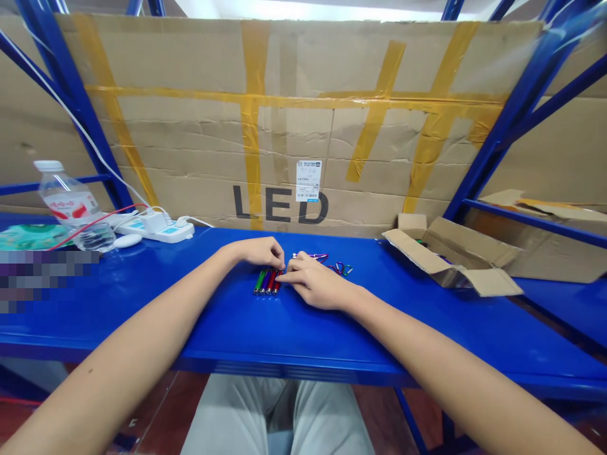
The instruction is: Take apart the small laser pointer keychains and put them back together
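Note:
Several slim metal tubes with silver ends, which look like small keychain flashlights, lie side by side on the blue table; a green tube is leftmost and a red tube rightmost. My left hand is at their far ends, its fingers curled down and pinched; what they hold is hidden. My right hand rests just right of the row, index finger stretched out to the red tube and touching it, other fingers bent. Beyond that hand lie a purple tube and small carabiner clips, partly hidden.
An open cardboard box stands on the right with small items inside. At the left are a water bottle, a white power strip with cables and a green packet. A large taped cardboard panel closes off the back.

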`<state>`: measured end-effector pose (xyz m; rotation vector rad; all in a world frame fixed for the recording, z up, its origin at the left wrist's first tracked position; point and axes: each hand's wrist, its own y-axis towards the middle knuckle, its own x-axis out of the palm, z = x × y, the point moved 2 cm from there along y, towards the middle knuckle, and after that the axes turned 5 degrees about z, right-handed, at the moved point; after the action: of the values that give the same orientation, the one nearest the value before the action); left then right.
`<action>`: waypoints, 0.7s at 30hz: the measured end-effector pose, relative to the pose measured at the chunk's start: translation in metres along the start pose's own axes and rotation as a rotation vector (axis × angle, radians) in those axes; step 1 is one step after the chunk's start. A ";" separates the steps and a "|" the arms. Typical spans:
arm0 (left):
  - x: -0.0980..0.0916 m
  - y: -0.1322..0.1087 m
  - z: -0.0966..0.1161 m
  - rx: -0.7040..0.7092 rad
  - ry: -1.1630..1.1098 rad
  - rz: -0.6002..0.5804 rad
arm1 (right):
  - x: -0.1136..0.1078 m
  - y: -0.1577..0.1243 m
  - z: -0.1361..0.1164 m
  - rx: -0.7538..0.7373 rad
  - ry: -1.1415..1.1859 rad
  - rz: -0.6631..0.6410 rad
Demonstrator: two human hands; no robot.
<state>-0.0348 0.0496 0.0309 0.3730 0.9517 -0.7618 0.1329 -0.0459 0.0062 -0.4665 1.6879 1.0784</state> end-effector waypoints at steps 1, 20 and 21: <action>0.001 0.001 0.000 -0.006 0.015 0.007 | 0.001 0.001 0.000 0.001 -0.006 -0.008; 0.025 0.007 0.039 0.343 0.373 0.319 | -0.043 -0.019 0.010 0.308 0.513 -0.347; 0.028 0.008 0.042 0.363 0.399 0.299 | -0.047 -0.022 0.021 0.355 0.518 -0.280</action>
<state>0.0056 0.0180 0.0296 0.9907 1.0959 -0.5921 0.1792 -0.0485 0.0382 -0.7664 2.1334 0.4552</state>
